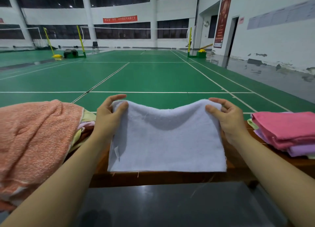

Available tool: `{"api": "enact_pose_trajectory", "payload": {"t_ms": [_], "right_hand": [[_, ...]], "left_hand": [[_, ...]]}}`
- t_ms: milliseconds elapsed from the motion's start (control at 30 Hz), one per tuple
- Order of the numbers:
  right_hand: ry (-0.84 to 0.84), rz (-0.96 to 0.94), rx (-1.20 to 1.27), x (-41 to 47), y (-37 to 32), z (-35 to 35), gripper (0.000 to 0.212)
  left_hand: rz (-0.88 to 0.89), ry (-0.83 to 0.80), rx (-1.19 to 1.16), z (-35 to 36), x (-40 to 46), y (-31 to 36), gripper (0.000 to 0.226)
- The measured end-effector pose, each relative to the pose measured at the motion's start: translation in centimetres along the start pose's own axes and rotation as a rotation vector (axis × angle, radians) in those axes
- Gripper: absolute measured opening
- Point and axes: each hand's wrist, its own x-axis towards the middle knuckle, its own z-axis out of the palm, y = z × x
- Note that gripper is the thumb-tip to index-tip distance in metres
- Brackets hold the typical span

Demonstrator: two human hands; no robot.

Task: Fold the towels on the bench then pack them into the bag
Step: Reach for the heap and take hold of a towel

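Note:
A pale lavender towel (pixel 167 141) lies over the brown wooden bench (pixel 238 168) in front of me, its near edge along the bench front and its far edge lifted. My left hand (pixel 109 117) pinches the towel's far left corner. My right hand (pixel 226 119) pinches the far right corner. The edge sags between them. A heap of unfolded towels with an orange one (pixel 34 141) on top lies at the left. A stack of folded towels topped by a pink one (pixel 286 129) sits at the right. No bag is in view.
Beyond the bench spreads a green badminton court (pixel 153 76) with white lines, nets and yellow posts. A dark glossy floor (pixel 170 206) lies between me and the bench. A white wall with a doorway (pixel 232 35) runs along the right.

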Motion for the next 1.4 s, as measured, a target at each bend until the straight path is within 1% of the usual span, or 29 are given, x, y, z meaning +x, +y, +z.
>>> {"api": "enact_pose_trajectory", "payload": {"t_ms": [67, 133, 200, 267, 333, 433, 500, 567, 600, 700, 800, 867, 900, 967, 1000, 1033, 1067, 1100, 1133, 1167, 1200, 1233, 1300, 1400], "right_hand": [[-0.080, -0.038, 0.014, 0.2, -0.2, -0.2, 0.046], [-0.131, -0.103, -0.054, 0.4, -0.2, -0.5, 0.064], [-0.157, -0.155, -0.148, 0.4, 0.0, -0.5, 0.072], [-0.173, -0.179, -0.200, 0.3, 0.3, -0.5, 0.074], [-0.171, -0.212, -0.229, 0.3, 0.5, -0.5, 0.071], [-0.139, -0.251, -0.192, 0.6, -0.2, -0.4, 0.064], [-0.117, -0.241, -0.150, 1.3, -0.5, -0.5, 0.061], [-0.128, -0.174, -0.153, 1.8, -0.1, -0.7, 0.063], [-0.138, -0.122, -0.192, 1.9, 0.3, -0.8, 0.066], [-0.209, 0.061, -0.433, 1.3, 2.4, -0.5, 0.070], [-0.280, 0.111, -0.781, 1.0, 4.9, -0.5, 0.074], [-0.261, 0.049, -1.046, 1.0, 5.2, -0.5, 0.068], [-0.222, -0.009, -1.179, 1.1, 5.2, -0.4, 0.062], [-0.136, -0.216, -1.379, 0.8, 4.8, 0.4, 0.046], [-0.118, -0.333, -1.388, 0.5, 4.6, 1.0, 0.038], [-0.162, -0.404, -1.341, 0.2, 4.5, 1.6, 0.033], [-0.275, -0.406, -1.251, -0.1, 4.3, 2.2, 0.030], [-0.431, -0.344, -1.143, -0.5, 4.2, 2.7, 0.029], [-0.596, -0.235, -1.059, -0.9, 4.4, 3.0, 0.031], [-0.723, -0.145, -1.030, -1.2, 4.5, 3.1, 0.034], [-0.798, -0.104, -1.059, -1.3, 4.7, 3.1, 0.039], [-0.825, -0.102, -1.110, -1.4, 4.7, 3.1, 0.043], [-0.824, -0.113, -1.206, -1.6, 4.1, 3.2, 0.049], [-0.814, -0.101, -1.417, -2.1, 2.0, 3.9, 0.049]], "left_hand": [[0.034, -0.082, -0.005, -0.3, 0.1, 0.7, 0.036], [0.073, -0.134, 0.020, -0.7, 0.3, 1.0, 0.055], [0.077, -0.177, 0.042, -0.8, 0.3, 1.2, 0.069], [0.099, -0.203, 0.083, -0.6, -0.1, 1.4, 0.077], [0.141, -0.215, 0.148, -0.3, -0.4, 1.7, 0.081], [0.184, -0.211, 0.186, -0.8, 0.6, 2.3, 0.082], [0.150, -0.213, 0.164, -1.4, 1.7, 2.7, 0.082], [0.084, -0.226, 0.180, -1.4, 2.2, 2.5, 0.082], [0.046, -0.239, 0.216, -1.2, 2.1, 2.0, 0.082], [-0.094, -0.283, 0.389, -0.5, 1.2, -1.0, 0.081], [-0.181, -0.342, 0.643, -0.4, 0.6, -3.7, 0.074], [-0.166, -0.323, 0.848, -0.6, 0.7, -4.1, 0.067], [-0.143, -0.288, 0.983, -0.7, 0.7, -3.9, 0.061], [-0.083, -0.235, 1.220, -0.1, 0.5, -3.0, 0.049], [-0.051, -0.249, 1.235, 0.5, 0.3, -2.2, 0.045], [-0.033, -0.317, 1.186, 1.3, -0.2, -1.3, 0.041], [-0.035, -0.416, 1.096, 2.2, -0.7, -0.4, 0.037], [-0.083, -0.542, 1.019, 3.2, -1.5, 0.4, 0.035], [-0.155, -0.673, 0.973, 4.2, -2.3, 0.9, 0.036], [-0.215, -0.785, 0.976, 5.1, -3.0, 1.0, 0.041], [-0.242, -0.860, 1.020, 5.9, -3.6, 0.8, 0.048], [-0.237, -0.885, 1.086, 6.4, -4.1, 0.5, 0.055], [-0.205, -0.852, 1.185, 6.8, -4.5, -0.5, 0.064], [-0.175, -0.775, 1.245, 6.9, -4.5, -1.5, 0.067]]}}
